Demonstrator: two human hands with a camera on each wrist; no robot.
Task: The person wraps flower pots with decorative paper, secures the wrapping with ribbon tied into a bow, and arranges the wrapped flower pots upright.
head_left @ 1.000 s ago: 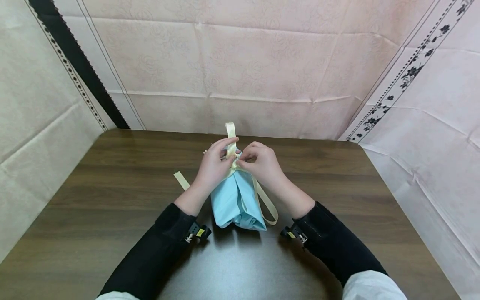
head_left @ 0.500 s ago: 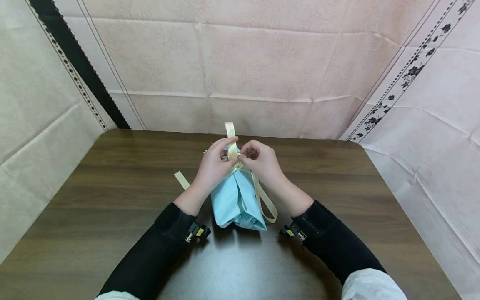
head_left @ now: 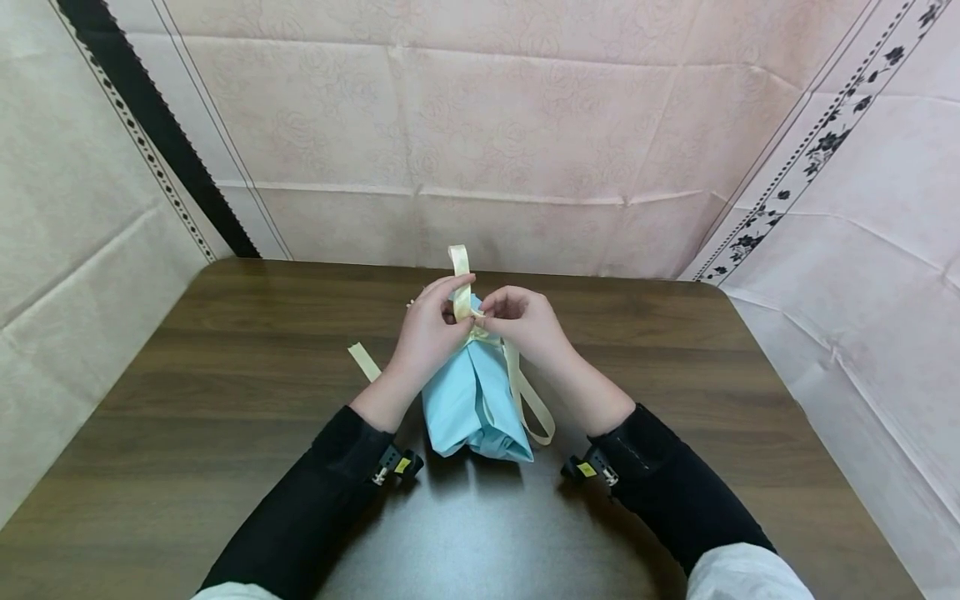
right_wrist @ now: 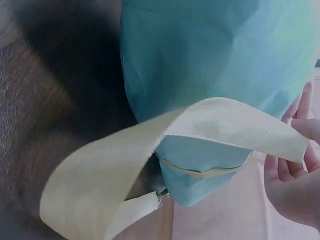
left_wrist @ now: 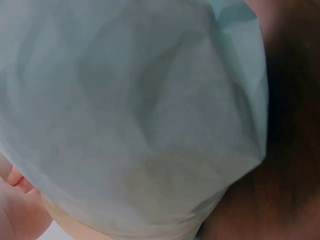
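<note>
A light-blue bag (head_left: 472,404) lies on the table with its gathered neck pointing away from me. Around the neck runs a cream ribbon (head_left: 461,260), and a loop of it stands up above my left hand (head_left: 431,321). That hand pinches the ribbon at the base of the loop. On the other side, my right hand (head_left: 528,323) pinches ribbon close to the knot, thumb and forefinger together. Fingers hide most of the knot. Blue cloth (left_wrist: 140,110) fills most of the left wrist view. A broad ribbon band (right_wrist: 215,120) crosses the bag in the right wrist view.
One ribbon tail (head_left: 363,362) sticks out left beyond my left forearm. Another length of ribbon (head_left: 536,410) curves down the bag's right side. The brown wooden table (head_left: 262,417) ends at a pale patterned cloth (head_left: 525,133) behind it.
The standing ribbon loop has shifted slightly left. My right fingers have adjusted at the knot, where a short stretch of ribbon now shows between the hands. The bag stays in place.
</note>
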